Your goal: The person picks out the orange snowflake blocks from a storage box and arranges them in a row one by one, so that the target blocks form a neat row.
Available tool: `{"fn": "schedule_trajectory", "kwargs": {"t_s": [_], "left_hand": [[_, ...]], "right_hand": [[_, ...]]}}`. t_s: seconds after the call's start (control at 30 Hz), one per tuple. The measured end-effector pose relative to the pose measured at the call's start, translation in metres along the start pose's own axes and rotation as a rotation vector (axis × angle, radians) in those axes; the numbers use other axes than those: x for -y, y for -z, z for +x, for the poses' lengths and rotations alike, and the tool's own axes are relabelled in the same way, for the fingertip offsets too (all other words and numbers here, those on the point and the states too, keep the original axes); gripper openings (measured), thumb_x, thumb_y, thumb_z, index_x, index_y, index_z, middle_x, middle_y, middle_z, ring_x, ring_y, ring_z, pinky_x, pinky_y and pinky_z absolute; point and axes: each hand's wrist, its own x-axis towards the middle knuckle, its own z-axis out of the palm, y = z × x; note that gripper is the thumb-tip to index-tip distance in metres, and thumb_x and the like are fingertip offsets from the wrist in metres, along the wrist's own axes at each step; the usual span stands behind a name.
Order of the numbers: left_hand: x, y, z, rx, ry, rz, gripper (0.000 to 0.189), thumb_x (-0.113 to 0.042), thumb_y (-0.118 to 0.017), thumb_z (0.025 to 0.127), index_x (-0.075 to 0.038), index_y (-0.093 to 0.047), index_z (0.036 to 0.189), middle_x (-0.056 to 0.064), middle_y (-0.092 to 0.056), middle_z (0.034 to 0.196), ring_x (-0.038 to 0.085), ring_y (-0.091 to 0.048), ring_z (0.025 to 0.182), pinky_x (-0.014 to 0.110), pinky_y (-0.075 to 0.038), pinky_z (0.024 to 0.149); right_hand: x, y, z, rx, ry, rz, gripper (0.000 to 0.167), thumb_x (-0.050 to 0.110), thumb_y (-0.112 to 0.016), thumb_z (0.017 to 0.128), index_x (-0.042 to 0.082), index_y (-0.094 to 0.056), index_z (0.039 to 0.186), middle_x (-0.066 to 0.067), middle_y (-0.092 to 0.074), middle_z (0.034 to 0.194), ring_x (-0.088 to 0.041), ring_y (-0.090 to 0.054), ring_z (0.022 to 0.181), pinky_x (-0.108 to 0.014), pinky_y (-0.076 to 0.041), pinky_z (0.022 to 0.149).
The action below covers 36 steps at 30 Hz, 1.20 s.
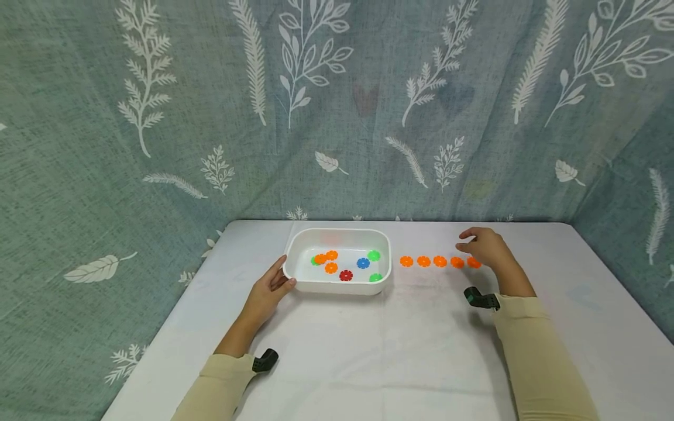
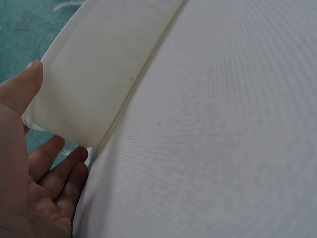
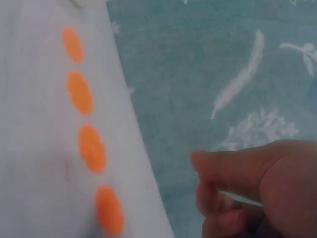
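Note:
A white plastic tray (image 1: 337,287) holds small flower-shaped discs: several orange ones (image 1: 331,268), a red one (image 1: 346,275), a blue one (image 1: 363,263) and green ones (image 1: 374,255). My left hand (image 1: 263,297) holds the tray by its left end, the thumb against the near wall and the fingers round the corner. To the right of the tray, several orange discs (image 1: 423,262) lie in a straight row. Over the right end of that row hovers my right hand (image 1: 488,248), thumb and forefinger apart, nothing between them. It partly covers the last disc (image 1: 474,262).
A white cloth covers the table (image 1: 337,351), its back edge close behind the tray. Behind it hangs a green curtain (image 1: 368,117) with white leaf prints. Each wrist wears a black camera (image 1: 480,297).

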Motion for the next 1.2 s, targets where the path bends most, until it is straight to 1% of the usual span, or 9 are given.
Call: {"fn": "schedule_trajectory", "kwargs": {"t_s": [0.2, 0.33, 0.57, 0.7, 0.97, 1.07, 1.2], "left_hand": [[0.001, 0.0, 0.0, 0.004, 0.008, 0.004, 0.076, -0.039, -0.07, 0.09, -0.033, -0.029, 0.153, 0.005, -0.048, 0.144, 0.023, -0.048, 0.13, 0.04, -0.04, 0.105], [0.004, 0.0, 0.0, 0.002, 0.012, -0.003, 0.074, -0.036, -0.07, 0.091, -0.034, -0.03, 0.153, 0.005, -0.049, 0.144, 0.022, -0.048, 0.129, 0.039, -0.041, 0.105], [0.001, 0.001, -0.001, -0.001, 0.012, -0.013, 0.076, -0.036, -0.072, 0.089, -0.031, -0.031, 0.153, 0.005, -0.049, 0.144, 0.022, -0.048, 0.129, 0.038, -0.041, 0.104], [-0.001, 0.001, -0.001, 0.001, 0.012, -0.017, 0.075, -0.037, -0.072, 0.089, -0.033, -0.031, 0.153, 0.004, -0.049, 0.144, 0.021, -0.049, 0.129, 0.036, -0.041, 0.104], [-0.002, 0.0, -0.001, -0.002, 0.01, -0.006, 0.074, -0.033, -0.071, 0.091, -0.031, -0.031, 0.153, 0.004, -0.05, 0.143, 0.02, -0.05, 0.128, 0.037, -0.042, 0.104], [-0.002, -0.001, -0.001, -0.004, 0.011, -0.008, 0.074, -0.032, -0.071, 0.091, -0.031, -0.031, 0.153, 0.004, -0.048, 0.145, 0.021, -0.049, 0.129, 0.037, -0.041, 0.104], [-0.002, -0.001, -0.001, -0.006, 0.009, -0.007, 0.074, -0.031, -0.07, 0.091, -0.029, -0.03, 0.154, 0.004, -0.048, 0.145, 0.021, -0.048, 0.129, 0.038, -0.041, 0.104]], "right_hand": [[0.028, -0.013, 0.004, 0.045, 0.049, 0.037, 0.05, 0.032, -0.064, 0.094, 0.005, -0.054, 0.135, -0.021, -0.058, 0.12, -0.036, -0.058, 0.102, -0.045, -0.052, 0.079], [0.052, -0.028, 0.007, 0.078, 0.097, 0.056, 0.051, 0.033, -0.067, 0.092, 0.006, -0.056, 0.134, -0.018, -0.06, 0.117, -0.034, -0.059, 0.1, -0.044, -0.052, 0.079], [0.093, -0.051, 0.008, 0.111, 0.178, 0.08, 0.047, 0.032, -0.07, 0.091, 0.01, -0.06, 0.131, -0.013, -0.063, 0.11, -0.034, -0.061, 0.099, -0.041, -0.053, 0.077], [0.112, -0.06, 0.009, 0.122, 0.211, 0.087, 0.042, 0.029, -0.069, 0.092, 0.011, -0.062, 0.129, -0.011, -0.063, 0.108, -0.033, -0.062, 0.097, -0.04, -0.053, 0.076], [0.143, -0.087, 0.006, 0.134, 0.27, 0.094, 0.038, 0.026, -0.072, 0.091, 0.011, -0.065, 0.125, -0.007, -0.063, 0.102, -0.024, -0.061, 0.091, -0.039, -0.053, 0.077], [0.153, -0.098, 0.005, 0.137, 0.294, 0.069, 0.036, 0.026, -0.072, 0.09, 0.011, -0.066, 0.123, -0.005, -0.064, 0.1, -0.022, -0.061, 0.089, -0.037, -0.053, 0.075], [0.164, -0.112, 0.004, 0.143, 0.316, 0.032, 0.034, 0.024, -0.072, 0.09, 0.01, -0.067, 0.12, -0.003, -0.065, 0.097, -0.02, -0.061, 0.085, -0.036, -0.054, 0.074]]}}
